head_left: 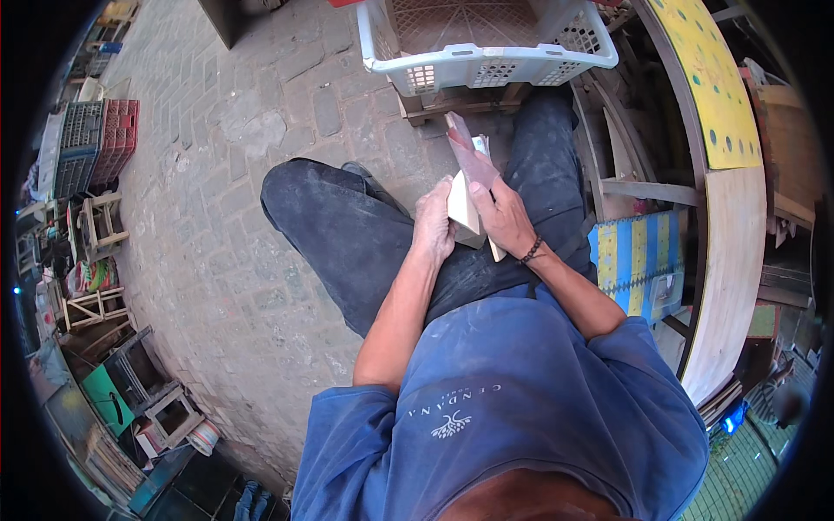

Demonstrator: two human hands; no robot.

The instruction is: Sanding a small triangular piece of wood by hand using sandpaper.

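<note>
My left hand (434,218) grips a pale wooden block (464,203) by its left side, above my lap. On the block's other side my right hand (503,211), with a beaded bracelet at the wrist, holds a folded sheet that looks like sandpaper (470,155). The sheet's reddish-brown and greyish faces stick up past my fingers. A thin pale strip, perhaps wood, shows below my right palm. Beyond the hands, a white plastic crate (485,65) rests on a low wooden stand (417,114).
On the right runs a wooden bench (730,260) with a yellow perforated sheet (723,84). Stacked plastic crates (114,140), small wooden frames (101,228) and a green panel (107,397) line the left. A person (765,397) is at the lower right. Stone paving (215,260) lies between.
</note>
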